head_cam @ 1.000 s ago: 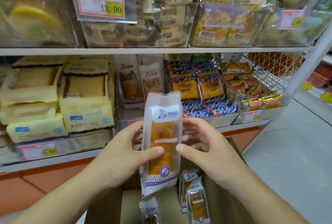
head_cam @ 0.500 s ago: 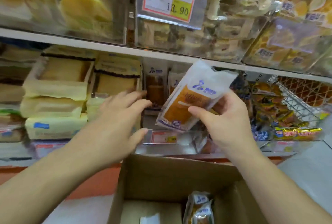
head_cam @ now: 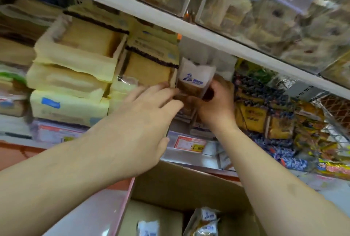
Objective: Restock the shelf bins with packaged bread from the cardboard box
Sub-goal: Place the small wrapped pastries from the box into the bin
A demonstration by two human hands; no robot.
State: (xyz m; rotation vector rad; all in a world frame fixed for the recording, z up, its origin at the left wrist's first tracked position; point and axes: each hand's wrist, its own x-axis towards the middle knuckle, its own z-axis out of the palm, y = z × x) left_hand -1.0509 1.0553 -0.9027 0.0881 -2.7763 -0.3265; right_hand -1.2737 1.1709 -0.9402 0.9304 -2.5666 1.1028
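Bread packet (head_cam: 193, 84): upright, going into the shelf bin (head_cam: 189, 142).
Right hand (head_cam: 216, 101): fingers curled round the packet.
Left hand (head_cam: 140, 120): fingers straight, apparently steadying it — blurred.
Cardboard box (head_cam: 181, 184): packets (head_cam: 203, 223) remain — restocking unfinished.

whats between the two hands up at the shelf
In the head view, the white bread pack stands upright between them: the right hand grips its lower part and the left hand reaches its fingers to its left edge.
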